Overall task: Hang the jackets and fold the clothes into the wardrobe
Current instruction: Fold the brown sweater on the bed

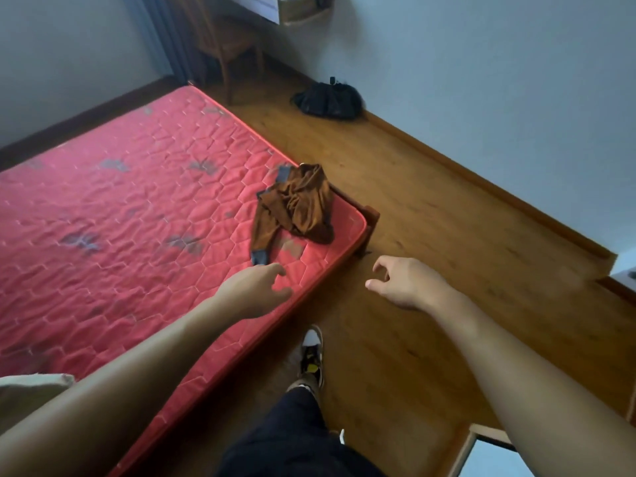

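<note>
Brown jacket [296, 204] on mattress [120, 201] beyond left hand [256, 287]; right hand [406, 282] near; both loosely spread.

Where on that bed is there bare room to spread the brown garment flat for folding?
The red mattress lies bare left of the brown garment, back to the wall. Crowded only at its right corner, where the garment lies.

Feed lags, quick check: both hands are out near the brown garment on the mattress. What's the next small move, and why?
Probably ease the left hand forward to pinch the grey cuff of the brown garment, just beyond its fingertips on the mattress; both hands are empty, the right hand over the floor.
</note>
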A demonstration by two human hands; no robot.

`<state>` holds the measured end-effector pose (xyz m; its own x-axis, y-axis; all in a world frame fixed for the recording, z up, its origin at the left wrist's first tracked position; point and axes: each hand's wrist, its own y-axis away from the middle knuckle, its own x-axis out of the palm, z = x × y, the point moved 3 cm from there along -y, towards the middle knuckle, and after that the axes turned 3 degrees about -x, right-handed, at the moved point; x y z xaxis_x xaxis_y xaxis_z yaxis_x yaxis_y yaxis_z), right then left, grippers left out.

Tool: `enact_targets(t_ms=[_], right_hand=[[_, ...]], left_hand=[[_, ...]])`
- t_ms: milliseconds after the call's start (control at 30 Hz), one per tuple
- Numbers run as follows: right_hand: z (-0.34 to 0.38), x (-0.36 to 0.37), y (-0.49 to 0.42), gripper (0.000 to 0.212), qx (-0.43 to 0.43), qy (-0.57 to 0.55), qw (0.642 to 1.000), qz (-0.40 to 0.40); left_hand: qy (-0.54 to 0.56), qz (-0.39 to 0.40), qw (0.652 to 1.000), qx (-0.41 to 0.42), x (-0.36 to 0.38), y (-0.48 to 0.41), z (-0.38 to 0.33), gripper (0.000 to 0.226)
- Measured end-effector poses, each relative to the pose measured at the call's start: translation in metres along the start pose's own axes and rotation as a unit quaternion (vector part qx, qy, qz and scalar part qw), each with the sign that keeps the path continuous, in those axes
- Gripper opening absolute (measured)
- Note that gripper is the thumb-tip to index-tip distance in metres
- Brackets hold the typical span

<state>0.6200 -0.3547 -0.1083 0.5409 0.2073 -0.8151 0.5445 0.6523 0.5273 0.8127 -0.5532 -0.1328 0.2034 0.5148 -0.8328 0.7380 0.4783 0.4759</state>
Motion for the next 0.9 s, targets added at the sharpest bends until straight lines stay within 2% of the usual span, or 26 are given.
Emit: enact_targets(t_ms=[533, 900], right_hand=[[0.032, -0.133, -0.268, 0.049, -0.069, 0.063, 0.994, 0.052], [0.037, -0.163, -0.436, 0.043, -0.155, 0.132, 0.971, 0.127]], left_hand=[[0.054, 0.0, 0.995, -0.083, -0.088, -0.234, 0.039, 0.038], [0.064, 0.022, 0.98, -0.188, -0.091, -0.341, 0.051, 0.04]])
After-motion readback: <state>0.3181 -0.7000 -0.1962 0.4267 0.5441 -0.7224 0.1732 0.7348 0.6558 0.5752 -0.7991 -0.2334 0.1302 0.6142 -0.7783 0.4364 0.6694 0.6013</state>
